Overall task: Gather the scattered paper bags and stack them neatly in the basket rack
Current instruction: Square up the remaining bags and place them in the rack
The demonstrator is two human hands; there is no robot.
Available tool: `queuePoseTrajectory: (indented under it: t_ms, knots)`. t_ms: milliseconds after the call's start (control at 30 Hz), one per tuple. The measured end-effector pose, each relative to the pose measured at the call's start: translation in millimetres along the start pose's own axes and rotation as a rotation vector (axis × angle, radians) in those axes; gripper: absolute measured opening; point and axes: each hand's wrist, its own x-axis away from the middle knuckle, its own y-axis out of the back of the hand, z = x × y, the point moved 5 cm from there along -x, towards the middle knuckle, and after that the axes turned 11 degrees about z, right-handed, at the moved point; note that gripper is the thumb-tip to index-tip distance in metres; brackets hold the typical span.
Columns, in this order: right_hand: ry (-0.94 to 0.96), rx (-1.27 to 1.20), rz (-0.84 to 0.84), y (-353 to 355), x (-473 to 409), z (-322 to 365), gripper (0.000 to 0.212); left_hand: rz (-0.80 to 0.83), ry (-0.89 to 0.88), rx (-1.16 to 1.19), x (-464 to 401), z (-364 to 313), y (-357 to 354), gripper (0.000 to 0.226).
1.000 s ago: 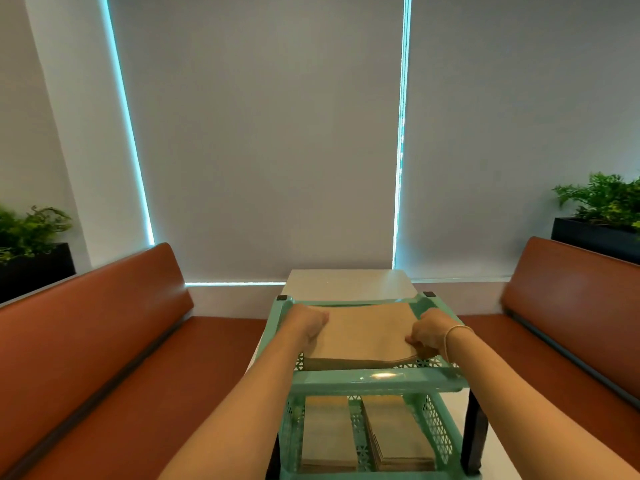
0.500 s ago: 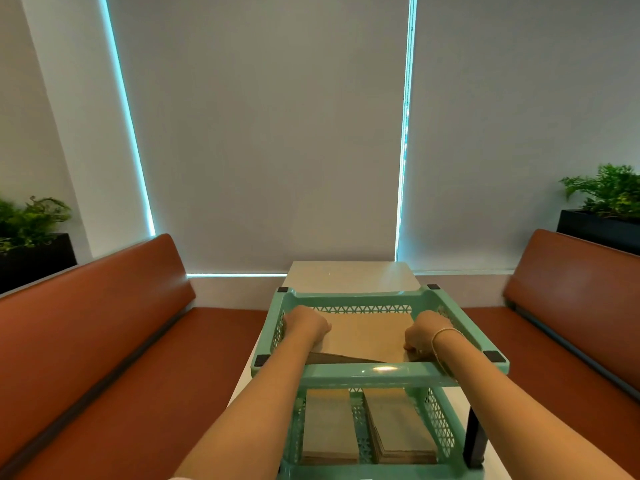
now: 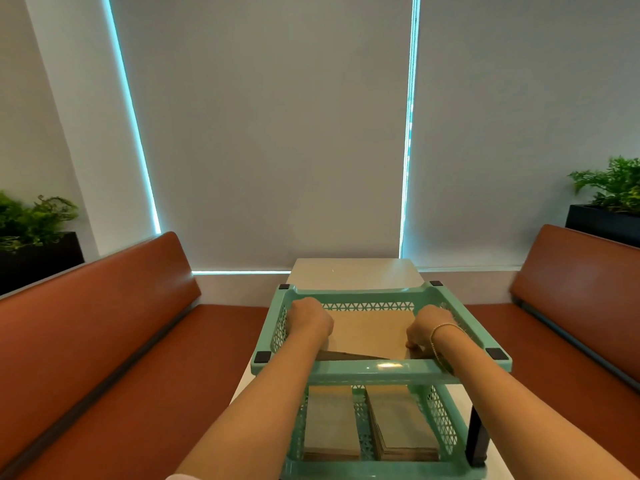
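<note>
Lowered since a second ago, the paper bags point(image 3: 369, 332) now lie inside the basket rack point(image 3: 377, 368) top tier; left hand point(image 3: 310, 318) and right hand point(image 3: 427, 329) curl onto their side edges, settling the stack; next, I judge: release and square it.

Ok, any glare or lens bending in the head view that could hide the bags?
Head view: a bright glare spot sits on the mint-green plastic basket rack front rim, clear of the brown paper bags; wide-angle bending curves the orange benches; cyan light leaks round the grey blinds; everything reads sharp.
</note>
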Motion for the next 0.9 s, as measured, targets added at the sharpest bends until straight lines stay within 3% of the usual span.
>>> queuePoseTrajectory:
  t_ms: [133, 267, 500, 700, 900]
  knots:
    - [0.023, 0.067, -0.009, -3.1, -4.2, 4.0, 0.022, -0.005, 0.027, 0.036, 0.3, -0.8, 0.1, 0.054]
    - [0.040, 0.078, 0.011, -6.4, -3.8, 5.1, 0.021, 0.020, 0.025, -0.123, 6.8, -1.2, -5.5, 0.030]
    - [0.111, -0.013, -0.125, -0.2, 12.9, 3.9, 0.021, 0.042, -0.081, -0.245, 22.8, -3.8, -0.7, 0.028]
    - [0.284, -0.152, -0.360, 20.6, 61.0, 10.6, 0.022, -0.120, -0.274, -0.083, 53.7, 2.1, 30.6, 0.024]
    - [0.419, -0.218, -0.395, 12.4, 127.7, 42.7, 0.026, -0.303, -0.425, 0.218, 113.2, 34.9, 77.5, 0.022]
